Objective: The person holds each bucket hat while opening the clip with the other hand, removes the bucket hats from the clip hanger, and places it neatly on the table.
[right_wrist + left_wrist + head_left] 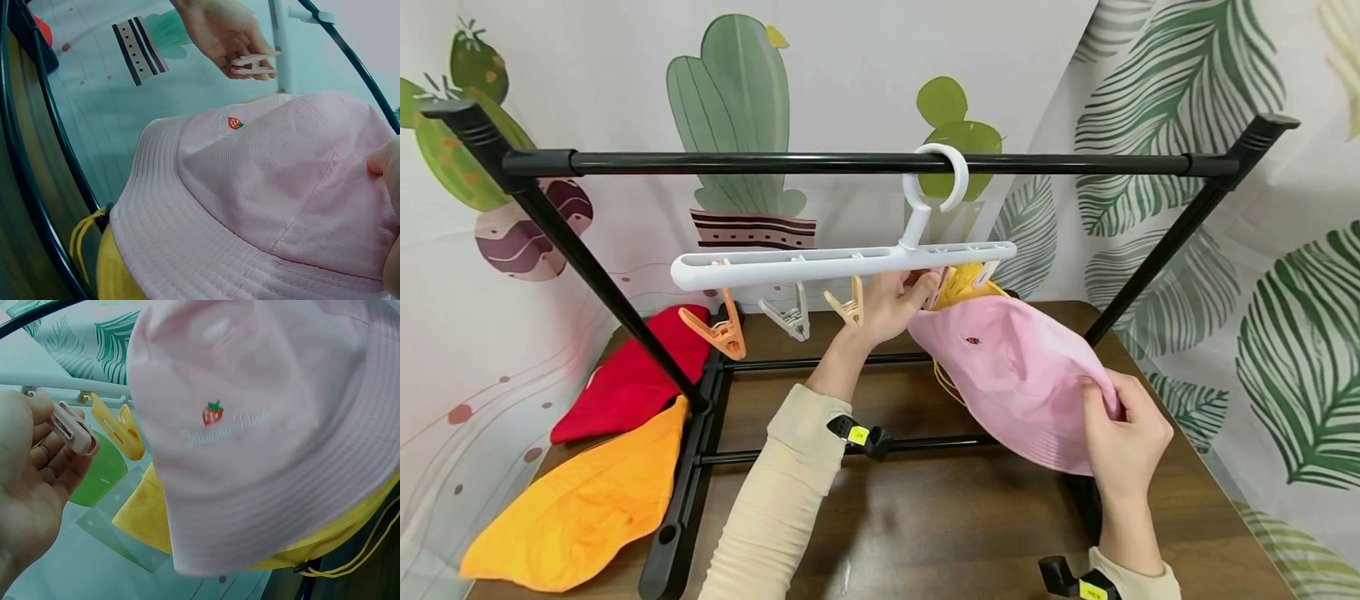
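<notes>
A pink bucket hat [1015, 367] with a small strawberry embroidered on it hangs from my right hand [1123, 442], which pinches it by the brim edge. My left hand [891, 308] is just under the white hanger [820, 268], holding a pale pink clip [75, 428] between thumb and fingers. The left wrist view shows the pink hat apart from that clip. Behind the hat is a yellow hat [147, 519] with a cord, mostly covered. Beside the pink clip hangs a yellow clip [119, 428]. Left of my hand dangle orange [722, 333], grey [793, 317] and cream [850, 304] clips.
The hanger hooks over the top bar [760, 164] of a black rack standing on a brown wooden table [925, 533]. A red hat [640, 371] and an orange-yellow hat [587, 500] lie at the left, by the rack's foot. Printed cloth [865, 75] covers the background.
</notes>
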`<act>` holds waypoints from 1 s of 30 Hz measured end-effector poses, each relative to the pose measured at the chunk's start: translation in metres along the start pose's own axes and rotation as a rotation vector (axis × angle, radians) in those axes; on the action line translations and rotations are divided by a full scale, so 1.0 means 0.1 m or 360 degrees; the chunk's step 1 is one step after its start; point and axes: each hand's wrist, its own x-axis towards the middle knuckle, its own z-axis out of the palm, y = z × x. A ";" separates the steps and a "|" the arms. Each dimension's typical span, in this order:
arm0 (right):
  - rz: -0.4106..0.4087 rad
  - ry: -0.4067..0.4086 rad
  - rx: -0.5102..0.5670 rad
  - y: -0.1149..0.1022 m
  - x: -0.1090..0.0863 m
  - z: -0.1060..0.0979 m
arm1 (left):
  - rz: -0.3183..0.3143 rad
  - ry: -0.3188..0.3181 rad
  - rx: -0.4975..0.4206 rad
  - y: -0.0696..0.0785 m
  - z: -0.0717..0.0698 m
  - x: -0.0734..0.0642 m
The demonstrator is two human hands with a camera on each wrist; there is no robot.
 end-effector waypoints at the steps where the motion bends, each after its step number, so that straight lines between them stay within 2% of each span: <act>1: 0.0000 0.0013 -0.0001 0.01 0.01 -0.02 | -0.0022 0.0013 0.0004 -0.04 0.01 0.00; 3: -0.0002 0.0039 -0.0005 0.02 0.03 -0.05 | -0.0070 0.0042 0.0012 -0.13 0.03 0.01; 4: 0.0000 0.0051 -0.0002 0.03 0.03 -0.07 | -0.0057 0.0049 0.0010 -0.17 0.03 0.02; 10: 0.0033 0.0130 -0.0017 0.03 0.06 -0.17 | 0.0090 0.0050 0.0023 -0.23 0.04 0.02; 14: 0.0046 0.0172 -0.0036 0.01 0.09 -0.22 | 0.0111 0.0042 0.0025 -0.23 0.04 0.01; 18: 0.0067 0.0215 -0.0019 -0.06 0.13 -0.27 | 0.0261 -0.0021 -0.0073 -0.26 0.04 0.02; 19: 0.0074 0.0225 -0.0014 -0.09 0.14 -0.28 | 0.0275 -0.0029 -0.0095 -0.21 0.04 0.01; 22: 0.0093 0.0237 -0.0014 -0.16 0.16 -0.32 | 0.0318 -0.0035 -0.0139 -0.22 0.05 0.01; 25: 0.0115 0.0240 -0.0036 -0.17 0.17 -0.36 | 0.0296 -0.0015 -0.0123 -0.21 0.05 0.00; 26: 0.0120 0.0245 -0.0042 -0.15 0.17 -0.38 | 0.0306 -0.0014 -0.0123 -0.26 0.05 0.01; 30: 0.0141 0.0277 -0.0088 0.01 0.15 -0.46 | 0.0251 -0.0002 -0.0130 -0.23 0.06 0.00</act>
